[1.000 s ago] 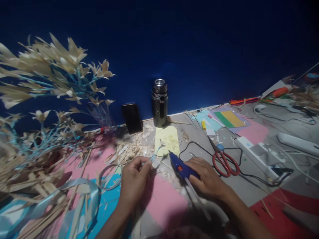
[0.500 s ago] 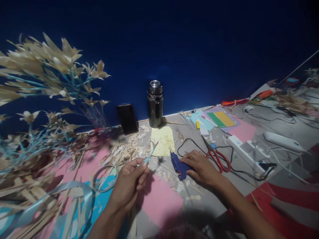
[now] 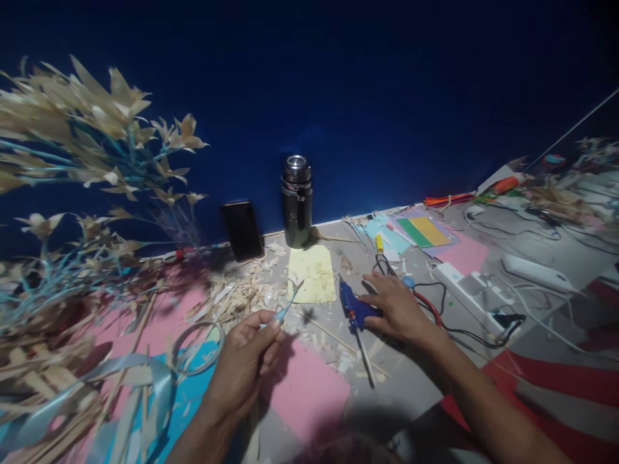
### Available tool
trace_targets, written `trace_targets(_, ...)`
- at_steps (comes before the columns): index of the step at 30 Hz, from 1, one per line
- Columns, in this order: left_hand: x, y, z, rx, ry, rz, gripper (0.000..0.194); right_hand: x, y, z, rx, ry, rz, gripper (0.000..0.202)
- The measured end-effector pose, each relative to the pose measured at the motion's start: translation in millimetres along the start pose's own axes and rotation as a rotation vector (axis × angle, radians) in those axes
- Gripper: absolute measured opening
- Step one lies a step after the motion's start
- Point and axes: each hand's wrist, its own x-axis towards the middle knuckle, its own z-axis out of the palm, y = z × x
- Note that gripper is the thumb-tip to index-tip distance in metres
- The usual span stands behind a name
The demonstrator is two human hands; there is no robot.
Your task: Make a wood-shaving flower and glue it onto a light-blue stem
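Note:
In my left hand (image 3: 254, 345) a thin, light-blue wrapped stem (image 3: 281, 312) is pinched between thumb and fingers. Its brown split tip points up and away, over the yellow sheet (image 3: 314, 274). My right hand (image 3: 399, 306) is spread beside a blue glue gun (image 3: 352, 308) lying on the table. Its thumb and some fingertips are at the gun's grip, apparently touching it, but the fingers are not wrapped round it. A pale glue stick (image 3: 366, 361) sticks out of the gun's back end. Red-handled scissors (image 3: 429, 305) lie partly hidden under this hand.
A steel flask (image 3: 296, 206) and a propped phone (image 3: 242, 231) stand by the blue wall. Pale flowers (image 3: 120, 109) on blue stems rise at left, above strips, shavings and a ribbon roll (image 3: 198, 348). A white power strip (image 3: 467, 290) with cables lies right.
The glue gun has shifted a little right and away from me on the table. My right hand has loosened from it and spread, now covering more of the scissors. My left hand keeps its pinch.

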Motion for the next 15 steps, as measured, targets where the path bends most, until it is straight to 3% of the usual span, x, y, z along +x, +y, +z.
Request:
trace_targets(3, 1.4, -1.5, 0.0, -0.001, -0.001, 0.003, 0.05, 0.9, -2.9, 7.0, 0.127, -0.045, -0.091, 0.047)
trace_targets(7, 2.6, -2.1, 0.4, 0.003, -0.005, 0.008, 0.048, 3.0, -13.5, 11.4, 0.188, -0.111, -0.053, 0.051)
trace_targets(12, 3.1, -1.4, 0.5, -0.001, -0.013, -0.005, 0.046, 2.4, -8.6, 8.2, 0.255, -0.104, -0.066, 0.073)
trace_targets(13, 3.0, -1.1, 0.6, -0.001, -0.009, -0.006, 0.046, 2.1, -5.7, 5.5, 0.29, -0.066, -0.086, 0.068)
trace_targets(15, 2.4, -0.7, 1.5, 0.007, 0.005, -0.005, 0.045, 1.6, -2.2, -2.1, 0.376, 0.068, -0.096, 0.039)
